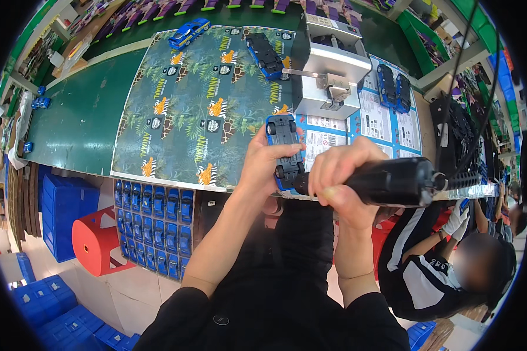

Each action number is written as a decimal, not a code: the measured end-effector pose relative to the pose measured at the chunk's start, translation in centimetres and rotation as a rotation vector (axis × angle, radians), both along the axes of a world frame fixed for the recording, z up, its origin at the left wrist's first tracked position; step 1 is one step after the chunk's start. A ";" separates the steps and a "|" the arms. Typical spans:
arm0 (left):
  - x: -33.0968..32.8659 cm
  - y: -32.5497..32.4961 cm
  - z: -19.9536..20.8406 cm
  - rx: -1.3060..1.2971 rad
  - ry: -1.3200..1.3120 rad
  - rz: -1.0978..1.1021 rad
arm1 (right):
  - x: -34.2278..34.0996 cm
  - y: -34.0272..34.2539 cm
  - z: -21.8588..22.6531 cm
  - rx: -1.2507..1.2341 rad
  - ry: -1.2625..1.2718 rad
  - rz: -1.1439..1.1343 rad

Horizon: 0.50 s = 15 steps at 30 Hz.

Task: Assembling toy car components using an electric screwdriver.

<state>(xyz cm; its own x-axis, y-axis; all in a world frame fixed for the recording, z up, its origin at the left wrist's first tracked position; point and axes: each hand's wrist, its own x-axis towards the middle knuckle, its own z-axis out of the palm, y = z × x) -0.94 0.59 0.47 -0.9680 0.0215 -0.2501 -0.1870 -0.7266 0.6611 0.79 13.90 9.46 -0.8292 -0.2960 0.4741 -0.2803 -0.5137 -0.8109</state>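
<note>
Left hand (262, 162): grips the blue toy car (284, 133), underside up, at the table (76, 126)'s near edge.
Right hand (346, 175): closed around the black power tool (395, 182).
Slip risk: if the tool leans, its tip may scratch the car.

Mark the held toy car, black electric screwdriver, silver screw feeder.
Held toy car (284, 138): head view, dark underside.
Black electric screwdriver (392, 182): head view, thick body.
Silver screw feeder (332, 63): head view, metal housing.
</note>
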 end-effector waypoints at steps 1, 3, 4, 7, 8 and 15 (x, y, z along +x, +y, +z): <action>-0.1 0.0 -0.1 0.040 -0.007 -0.013 | 0.1 0.4 0.0 0.010 -0.038 -0.008; -0.2 0.0 -0.2 0.080 -0.016 -0.019 | -0.3 0.5 -0.4 0.013 0.006 0.026; -0.2 0.1 0.0 0.081 -0.019 -0.019 | -0.5 0.6 -0.5 0.014 0.054 0.054; -0.2 0.1 -0.2 0.093 -0.019 -0.014 | -0.3 0.3 -0.4 -0.007 -0.001 0.055; -0.2 0.1 -0.3 0.103 -0.015 -0.014 | -0.1 0.2 -0.3 -0.046 -0.073 0.055; -0.4 0.5 -0.3 0.108 -0.014 -0.020 | 0.2 0.7 -0.2 -0.042 -0.089 0.015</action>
